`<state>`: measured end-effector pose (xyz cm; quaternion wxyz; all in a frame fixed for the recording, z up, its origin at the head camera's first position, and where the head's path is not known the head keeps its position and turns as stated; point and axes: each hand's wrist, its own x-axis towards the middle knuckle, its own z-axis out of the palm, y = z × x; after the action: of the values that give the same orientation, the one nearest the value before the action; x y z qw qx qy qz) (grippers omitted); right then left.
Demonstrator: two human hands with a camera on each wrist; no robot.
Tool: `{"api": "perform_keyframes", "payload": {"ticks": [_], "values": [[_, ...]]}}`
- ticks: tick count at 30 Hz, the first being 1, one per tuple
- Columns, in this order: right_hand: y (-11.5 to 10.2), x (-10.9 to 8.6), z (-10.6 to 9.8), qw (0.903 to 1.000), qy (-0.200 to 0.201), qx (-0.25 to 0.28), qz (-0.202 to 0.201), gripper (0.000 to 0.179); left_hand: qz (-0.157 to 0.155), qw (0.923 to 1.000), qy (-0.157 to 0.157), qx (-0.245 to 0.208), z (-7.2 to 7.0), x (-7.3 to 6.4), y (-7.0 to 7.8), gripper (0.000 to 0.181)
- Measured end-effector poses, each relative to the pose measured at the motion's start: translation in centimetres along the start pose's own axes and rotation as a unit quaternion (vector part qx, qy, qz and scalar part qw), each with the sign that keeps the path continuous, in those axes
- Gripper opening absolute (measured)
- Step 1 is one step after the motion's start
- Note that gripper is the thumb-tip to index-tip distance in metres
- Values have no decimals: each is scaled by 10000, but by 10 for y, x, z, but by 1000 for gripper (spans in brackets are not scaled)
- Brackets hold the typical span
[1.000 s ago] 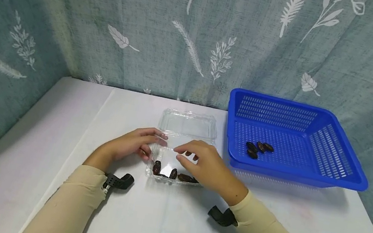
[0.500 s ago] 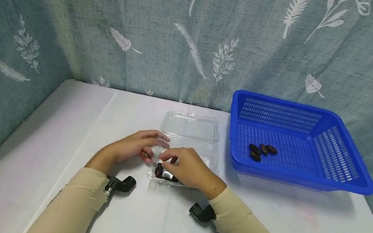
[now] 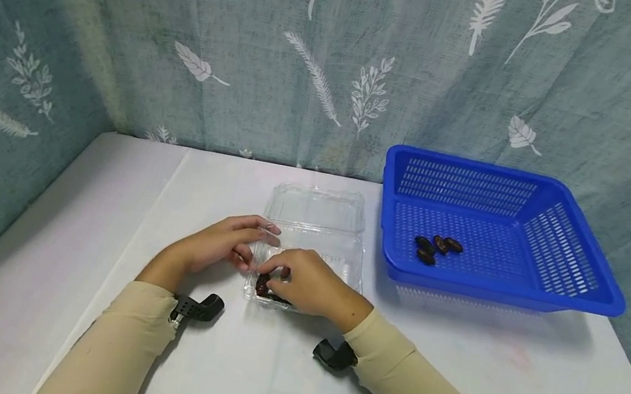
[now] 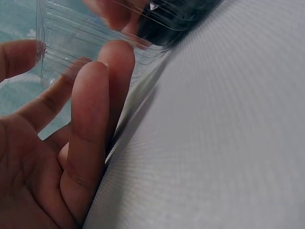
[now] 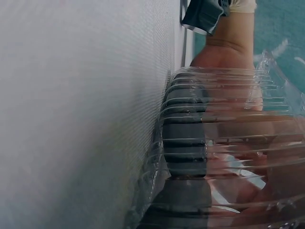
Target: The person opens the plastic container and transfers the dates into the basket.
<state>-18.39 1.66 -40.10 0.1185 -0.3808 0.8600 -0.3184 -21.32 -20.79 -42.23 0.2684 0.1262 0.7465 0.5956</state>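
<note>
A clear hinged plastic box stands on the white table with its lid laid back. Several dark brown dates lie along its near side, one date in the near left corner. My right hand reaches into the box, thumb and index finger closed about this date; its other fingers hide some of the rest. Beside the box, my left hand rests with fingers extended against the left wall. In the left wrist view, its fingertips touch the ribbed plastic. Through the box wall, the right wrist view shows dark dates.
A blue perforated basket stands to the right of the box, with several dates in its left part. A patterned green curtain hangs behind the table.
My right hand has moved left and down inside the box, and its thumb and index finger have come together around a date in the corner. My left hand stays against the box.
</note>
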Motion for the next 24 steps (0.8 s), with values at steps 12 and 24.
{"api": "perform_keyframes", "payload": {"ticks": [12,24], "values": [[1,0,0,10000,-37,-49,60,24,20,9999,-1,-123,0,0,-1,41],[1,0,-2,9995,-46,-300,69,19,-3,10000,53,-78,-1,2,0,39]]}}
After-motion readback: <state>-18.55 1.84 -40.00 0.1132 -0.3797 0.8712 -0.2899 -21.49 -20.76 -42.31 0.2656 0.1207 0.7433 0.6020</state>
